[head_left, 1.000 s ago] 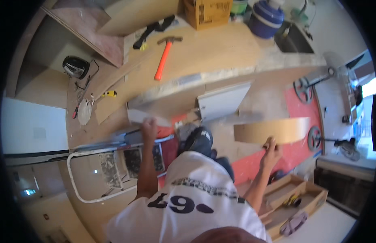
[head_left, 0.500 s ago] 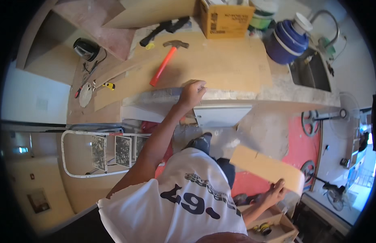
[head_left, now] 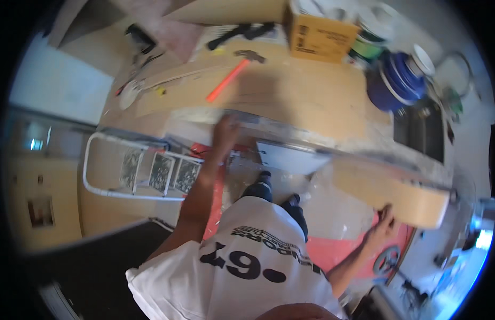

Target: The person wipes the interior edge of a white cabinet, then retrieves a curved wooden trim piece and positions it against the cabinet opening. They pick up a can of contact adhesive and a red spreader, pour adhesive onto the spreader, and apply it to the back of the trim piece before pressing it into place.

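My right hand [head_left: 385, 218] grips the lower edge of a long, thin, tan laminate strip [head_left: 413, 201], which bends at its right end. The strip hangs over the floor in front of the counter. Smeared by motion, my left hand [head_left: 226, 131] is beside the counter's front edge; its fingers cannot be made out. A claw hammer [head_left: 227, 81] with a red-orange handle lies beyond it on a tan sheet [head_left: 322, 88] that covers much of the countertop.
A cardboard box [head_left: 323, 38] stands at the counter's back, with a blue cooler jug [head_left: 394, 82] beside the sink [head_left: 421, 130]. A white-framed step ladder [head_left: 138, 168] is at the left. Below the counter sits a white panel [head_left: 292, 157].
My right hand has raised the strip up and to the right, toward the counter. The left hand has moved left along the counter edge. The whole view has shifted.
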`<state>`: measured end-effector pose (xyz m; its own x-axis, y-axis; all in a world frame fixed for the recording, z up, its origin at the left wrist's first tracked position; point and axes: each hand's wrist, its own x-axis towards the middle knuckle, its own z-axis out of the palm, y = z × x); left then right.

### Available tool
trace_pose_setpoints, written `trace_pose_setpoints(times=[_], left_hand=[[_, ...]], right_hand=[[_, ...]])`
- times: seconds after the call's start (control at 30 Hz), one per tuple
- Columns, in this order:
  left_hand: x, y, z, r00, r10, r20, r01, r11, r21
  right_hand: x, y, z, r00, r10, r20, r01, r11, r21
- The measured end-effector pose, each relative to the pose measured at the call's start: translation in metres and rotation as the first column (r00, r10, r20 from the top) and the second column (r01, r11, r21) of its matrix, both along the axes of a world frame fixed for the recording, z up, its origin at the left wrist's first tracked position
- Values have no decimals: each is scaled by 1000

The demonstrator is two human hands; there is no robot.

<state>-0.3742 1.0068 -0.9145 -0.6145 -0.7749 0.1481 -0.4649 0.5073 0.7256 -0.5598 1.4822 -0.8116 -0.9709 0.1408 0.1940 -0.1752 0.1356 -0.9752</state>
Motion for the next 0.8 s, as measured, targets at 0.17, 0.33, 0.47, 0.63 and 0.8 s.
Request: trace_pose_setpoints(times=[0.17, 0.33, 0.47, 0.63, 0.8], left_hand=[[39, -118, 29, 997, 17, 76, 23, 869, -494], [45, -292, 40, 924, 280, 260, -62, 782, -620], [67, -362, 39, 799, 178, 574, 188, 833, -521], [76, -436, 0, 712, -28, 702, 225, 956, -190], [67, -408, 33, 699, -83, 711, 365, 895, -255]], right_hand=[[-10, -49, 31, 991, 110, -77, -118, 986, -114], [11, -49, 39, 999, 49, 0, -49, 998, -31], [32, -21, 36, 998, 49, 33, -46, 996, -79], [60, -9, 49, 977, -177, 115, 181, 983, -22], [62, -11, 53, 957, -277, 87, 278, 961, 6]])
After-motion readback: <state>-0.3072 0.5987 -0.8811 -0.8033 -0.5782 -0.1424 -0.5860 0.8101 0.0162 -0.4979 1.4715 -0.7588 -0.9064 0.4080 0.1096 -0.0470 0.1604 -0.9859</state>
